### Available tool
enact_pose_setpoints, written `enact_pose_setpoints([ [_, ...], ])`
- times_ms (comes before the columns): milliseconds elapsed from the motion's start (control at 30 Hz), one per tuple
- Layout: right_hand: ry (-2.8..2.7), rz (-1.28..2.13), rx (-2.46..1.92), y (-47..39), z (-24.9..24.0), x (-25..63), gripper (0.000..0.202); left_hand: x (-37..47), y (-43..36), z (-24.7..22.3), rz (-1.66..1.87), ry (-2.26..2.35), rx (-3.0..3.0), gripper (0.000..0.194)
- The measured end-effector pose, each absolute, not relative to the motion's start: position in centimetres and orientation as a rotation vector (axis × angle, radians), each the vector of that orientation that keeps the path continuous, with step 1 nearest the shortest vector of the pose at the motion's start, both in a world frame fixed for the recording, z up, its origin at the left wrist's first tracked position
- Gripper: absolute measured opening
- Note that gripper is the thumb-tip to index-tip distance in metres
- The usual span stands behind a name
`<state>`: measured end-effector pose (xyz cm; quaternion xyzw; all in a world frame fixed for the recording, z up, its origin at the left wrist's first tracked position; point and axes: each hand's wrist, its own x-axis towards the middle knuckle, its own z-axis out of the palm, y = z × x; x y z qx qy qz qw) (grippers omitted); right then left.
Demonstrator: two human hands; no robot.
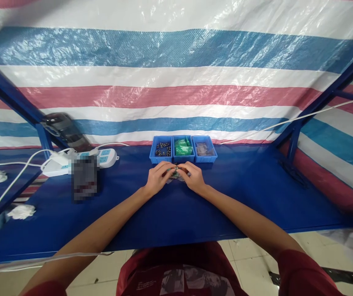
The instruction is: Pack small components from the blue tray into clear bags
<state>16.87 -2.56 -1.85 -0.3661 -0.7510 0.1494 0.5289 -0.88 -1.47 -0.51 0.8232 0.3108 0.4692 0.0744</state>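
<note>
My left hand [158, 178] and my right hand [194, 176] meet just in front of the blue bins, fingertips almost touching. Both are closed in a pinch around a small item [176, 167] too tiny to name. Beneath the fingers lies a small heap of clear and greenish pieces [176, 179], partly covered by the hands. Behind them, the left blue bin [161, 160] contains several small dark, metallic-looking parts [163, 150]. Green packets [183, 146] fill the middle bin [184, 158]. In the right bin [206, 159] are clear, plastic-looking pieces [204, 149].
A white power strip [110, 158] with plugs and cables stands on the blue table [176, 222], near a blurred-out dark object [84, 181]. A dark bottle [67, 131] leans behind it. Crumpled white tissues [22, 211] lie at left. Blue frame posts [315, 102] flank the striped sheet.
</note>
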Motion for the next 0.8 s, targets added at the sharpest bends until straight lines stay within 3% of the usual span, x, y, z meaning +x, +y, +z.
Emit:
enact_pose_setpoints([
  [500, -1.784, 0.368, -0.843, -2.71, -1.69, 16.86, 0.019, -0.86, -1.94, -0.12, 1.477, 1.070, 2.426, 0.013],
  [800, -1.759, 0.354, -0.863, -2.82, -1.69, 16.77, 0.021, -1.12, -1.58, -0.32, 1.383, 0.953, 2.469, 0.021],
])
